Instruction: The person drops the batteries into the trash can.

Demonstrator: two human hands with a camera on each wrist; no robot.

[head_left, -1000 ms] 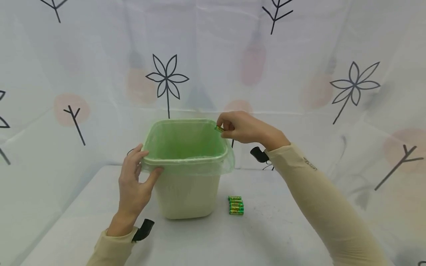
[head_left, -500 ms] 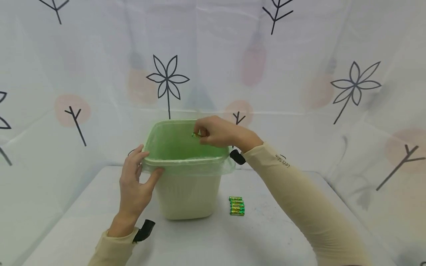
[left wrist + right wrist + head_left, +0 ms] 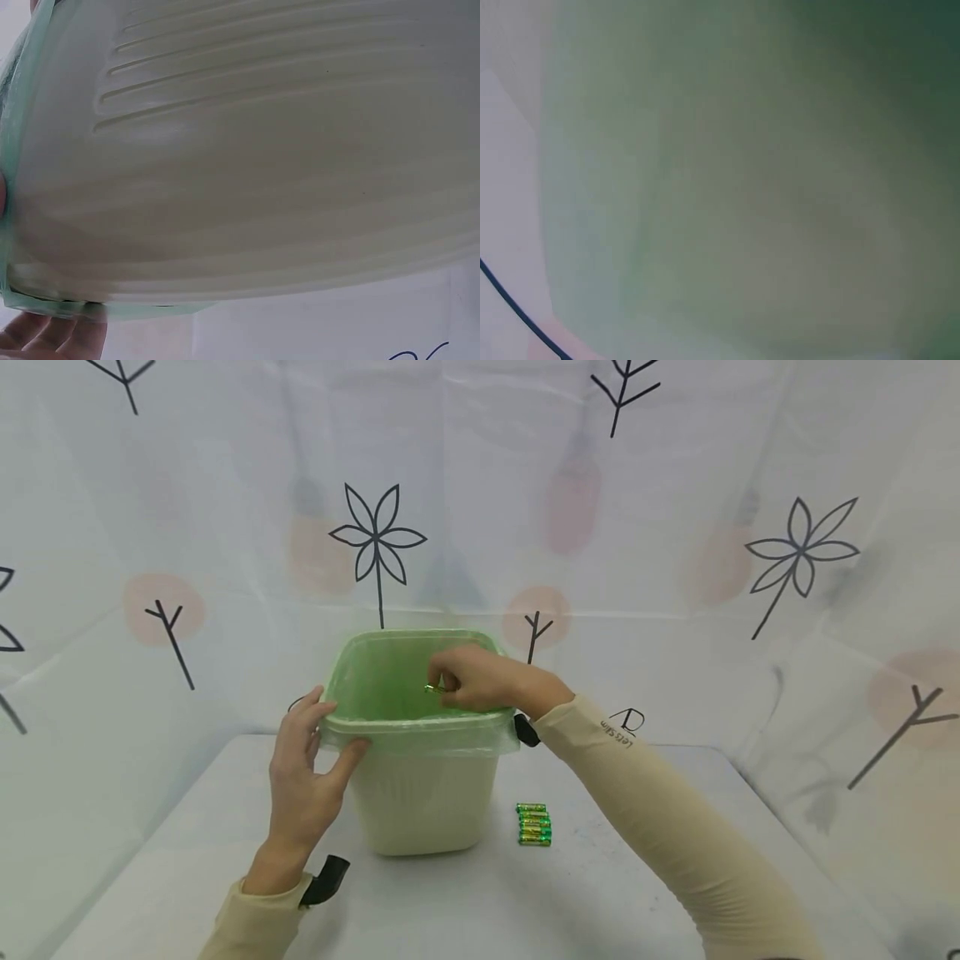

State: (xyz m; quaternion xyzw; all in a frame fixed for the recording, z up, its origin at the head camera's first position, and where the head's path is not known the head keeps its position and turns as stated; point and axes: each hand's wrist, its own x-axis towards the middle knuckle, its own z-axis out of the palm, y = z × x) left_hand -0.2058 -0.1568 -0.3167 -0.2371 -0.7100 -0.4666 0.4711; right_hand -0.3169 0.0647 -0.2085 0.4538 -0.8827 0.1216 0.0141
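A pale green trash bin (image 3: 423, 802) stands upright, its rim lined with a thin green plastic bag (image 3: 450, 735) folded over the outside. My left hand (image 3: 307, 785) grips the bin's left front corner, thumb on the front and fingers along the side of the rim. In the left wrist view, fingertips (image 3: 79, 330) show at the liner's edge. My right hand (image 3: 472, 678) reaches into the mouth of the bin and pinches a small green-and-gold battery (image 3: 433, 689) between thumb and fingers. The right wrist view holds mostly blurred green liner (image 3: 727, 172); hand and battery are out of it.
Several green-and-gold batteries (image 3: 534, 824) lie in a tight row on the white table (image 3: 600, 877), right of the bin. Behind hangs a white cloth (image 3: 480, 460) printed with flowers and twigs, with more cloth at both sides.
My right hand has moved left from the bin's right rear rim to over the opening, then lowered with the battery still pinched. My left hand stays on the rim.
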